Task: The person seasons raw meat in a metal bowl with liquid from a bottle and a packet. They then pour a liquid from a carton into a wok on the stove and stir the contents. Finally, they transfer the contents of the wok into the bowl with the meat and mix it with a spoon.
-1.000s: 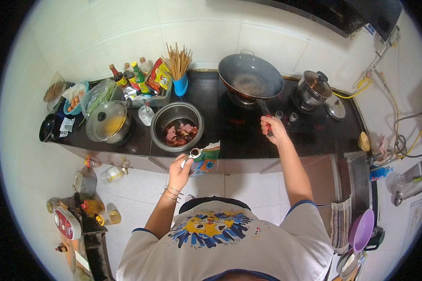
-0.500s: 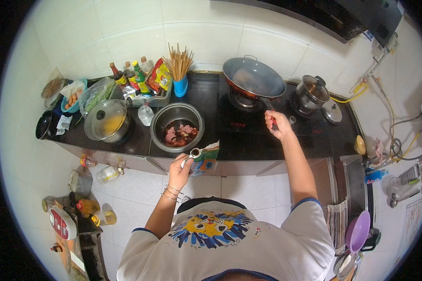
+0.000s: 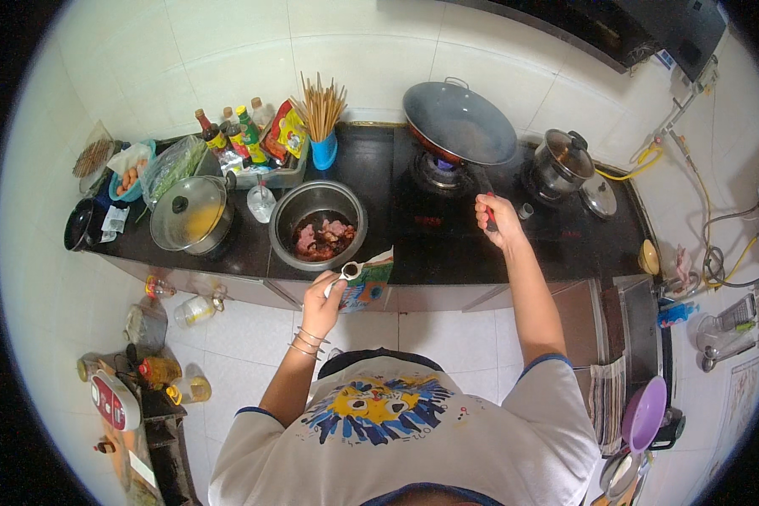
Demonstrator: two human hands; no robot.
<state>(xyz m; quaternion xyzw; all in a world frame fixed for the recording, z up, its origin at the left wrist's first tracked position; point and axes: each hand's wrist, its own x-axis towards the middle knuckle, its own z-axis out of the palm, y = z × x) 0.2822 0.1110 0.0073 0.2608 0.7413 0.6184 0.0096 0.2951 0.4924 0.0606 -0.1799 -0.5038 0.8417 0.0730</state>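
Note:
My right hand (image 3: 499, 221) is closed round the red and black handle of a dark wok (image 3: 464, 126). The wok tilts above the left burner (image 3: 440, 173), where a blue flame shows, and haze hangs inside it. My left hand (image 3: 322, 305) is closed on a small white spoon (image 3: 350, 271) with a dark round middle. A green printed packet (image 3: 374, 287) is at the same hand, apparently gripped too; its lower part is partly hidden. Just beyond that hand sits a metal pot (image 3: 283, 249) containing pink raw meat (image 3: 325, 239) in dark sauce.
A lidded pan (image 3: 196, 221) stands at the left, beside eggs (image 3: 130, 177) and bagged greens (image 3: 175, 173). Sauce bottles (image 3: 249, 135) and a blue holder of chopsticks (image 3: 323, 152) line the back. Right of the wok are a steel pot (image 3: 562, 160) and a loose lid (image 3: 599, 196).
The wok has risen and tilted, so the burner flame beneath it now shows. Its inner haze has spread. My left hand, the spoon and the packet have barely shifted.

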